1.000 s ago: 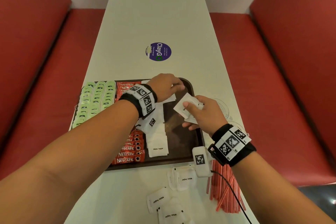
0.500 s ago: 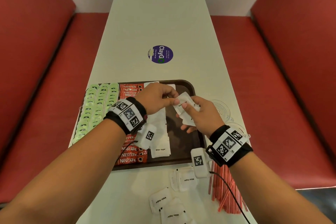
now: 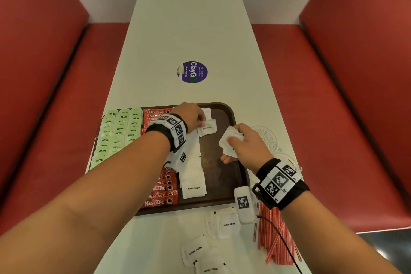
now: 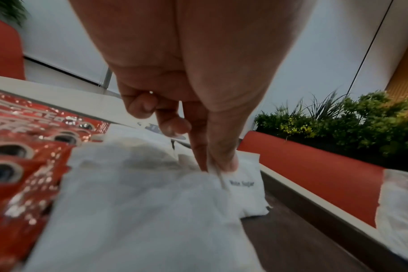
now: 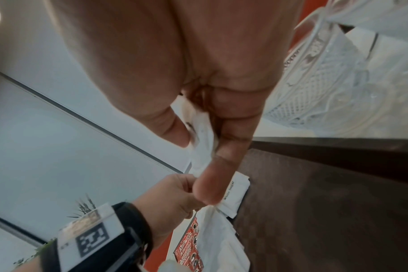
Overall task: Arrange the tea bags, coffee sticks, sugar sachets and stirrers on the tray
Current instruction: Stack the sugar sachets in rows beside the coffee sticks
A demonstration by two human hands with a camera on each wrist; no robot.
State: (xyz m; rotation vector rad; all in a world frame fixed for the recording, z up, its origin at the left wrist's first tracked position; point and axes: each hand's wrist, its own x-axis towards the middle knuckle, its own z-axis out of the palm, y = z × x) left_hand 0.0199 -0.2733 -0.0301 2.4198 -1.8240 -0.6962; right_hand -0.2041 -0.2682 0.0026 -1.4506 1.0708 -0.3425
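on a white table [image 3: 191,29] between red benches [image 3: 44,73], the left hand [image 3: 191,115] pinches a sugar packet [image 3: 208,129] lying on the brown tray [image 3: 222,176] just beyond its fingertips, while the right hand [image 3: 244,144], beside it, grips a few more packets [image 3: 229,138] above the tray.

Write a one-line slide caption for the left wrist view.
Left hand pinches a white sugar sachet onto the sachet row beside red coffee sticks on the tray.
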